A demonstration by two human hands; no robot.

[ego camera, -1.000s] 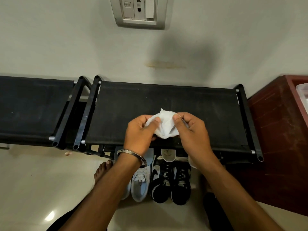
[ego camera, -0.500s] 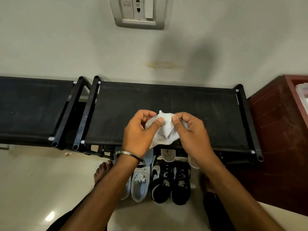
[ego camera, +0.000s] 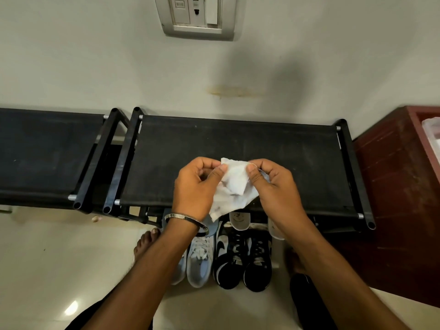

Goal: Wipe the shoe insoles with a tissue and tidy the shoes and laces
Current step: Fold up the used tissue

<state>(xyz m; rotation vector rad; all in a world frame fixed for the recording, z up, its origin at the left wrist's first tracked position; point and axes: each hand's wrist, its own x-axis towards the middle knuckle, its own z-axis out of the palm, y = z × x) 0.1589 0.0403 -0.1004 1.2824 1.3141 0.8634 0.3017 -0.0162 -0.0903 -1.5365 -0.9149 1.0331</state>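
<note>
Both hands pinch the tissue [ego camera: 234,186]: left hand [ego camera: 198,186] and right hand [ego camera: 277,186] each nip a top corner between thumb and forefinger, above the rack [ego camera: 297,163]. It looks light, limp and easily torn, so bunching it should wipe better than edge grips.

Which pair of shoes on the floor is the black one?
The black-and-white sneakers, on the right beside the pale blue-and-white sneakers, under the right hand.

White tissue [ego camera: 234,184] against a black shoe rack [ego camera: 238,148].
Below sit pale blue-and-white sneakers [ego camera: 200,260] and black-and-white sneakers [ego camera: 242,258]; beside them a dark red cabinet [ego camera: 400,198], an off-white wall [ego camera: 95,67].
</note>
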